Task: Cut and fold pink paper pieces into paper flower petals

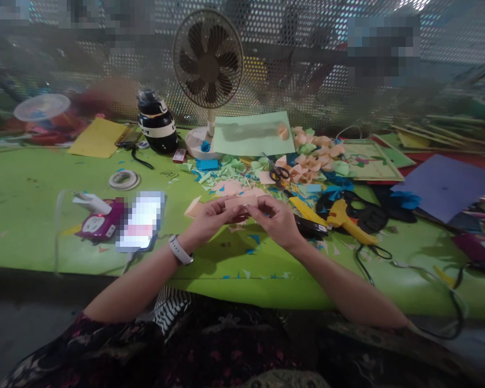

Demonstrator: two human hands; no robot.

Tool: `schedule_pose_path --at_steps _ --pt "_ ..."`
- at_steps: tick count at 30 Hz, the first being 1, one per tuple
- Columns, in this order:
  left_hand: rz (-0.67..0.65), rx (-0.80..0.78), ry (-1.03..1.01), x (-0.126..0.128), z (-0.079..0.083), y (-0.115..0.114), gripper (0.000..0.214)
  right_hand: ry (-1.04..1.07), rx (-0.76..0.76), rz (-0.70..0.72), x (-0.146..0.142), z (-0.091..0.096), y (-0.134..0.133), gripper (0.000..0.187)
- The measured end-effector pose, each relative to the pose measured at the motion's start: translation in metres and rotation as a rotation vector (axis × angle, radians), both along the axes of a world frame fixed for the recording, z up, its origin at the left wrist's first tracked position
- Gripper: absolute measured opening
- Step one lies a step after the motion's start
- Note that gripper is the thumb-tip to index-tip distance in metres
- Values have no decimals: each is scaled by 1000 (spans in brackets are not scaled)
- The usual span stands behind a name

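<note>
A small piece of peach paper (241, 202) is pinched between my two hands, just above the near middle of the green table. My left hand (215, 215), with a white watch on its wrist, grips the paper's left side. On the right side, my right hand (275, 216) closes its thumb and fingers on the same piece. Peach and green paper scraps (230, 186) are scattered just beyond my fingers. Black-handled scissors (279, 173) lie on the scraps. To the right of my right hand rests a yellow glue gun (350, 222), near a black stapler-like tool (311, 227).
A desk fan (208, 64) stands at the back beside a black bottle (157, 126). Cut peach petals (317, 159) heap up at the back right. To my left lie a lit phone (141, 221), a purple power strip (103, 221) and a tape roll (124, 180). Cables trail at right.
</note>
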State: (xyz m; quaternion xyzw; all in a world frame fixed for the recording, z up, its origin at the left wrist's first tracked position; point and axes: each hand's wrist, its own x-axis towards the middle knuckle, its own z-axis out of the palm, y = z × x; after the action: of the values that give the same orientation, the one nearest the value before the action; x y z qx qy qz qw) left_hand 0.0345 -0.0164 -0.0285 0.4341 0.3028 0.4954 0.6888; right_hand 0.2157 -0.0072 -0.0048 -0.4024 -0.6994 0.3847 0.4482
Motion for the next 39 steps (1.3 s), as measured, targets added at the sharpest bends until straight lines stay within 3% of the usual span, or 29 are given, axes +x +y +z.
schedule_pose_path --at_steps 23,26,29,39 --pt "29 11 16 1 6 -3 32 45 11 -56 0 -3 1 27" --pt "40 -2 11 1 6 -3 35 92 -15 -113 3 0 1 30" --pt "47 12 42 1 7 -3 38 39 -46 -81 5 4 2 30" --pt "38 15 187 -3 9 -4 52 -16 56 -59 4 3 2 22"
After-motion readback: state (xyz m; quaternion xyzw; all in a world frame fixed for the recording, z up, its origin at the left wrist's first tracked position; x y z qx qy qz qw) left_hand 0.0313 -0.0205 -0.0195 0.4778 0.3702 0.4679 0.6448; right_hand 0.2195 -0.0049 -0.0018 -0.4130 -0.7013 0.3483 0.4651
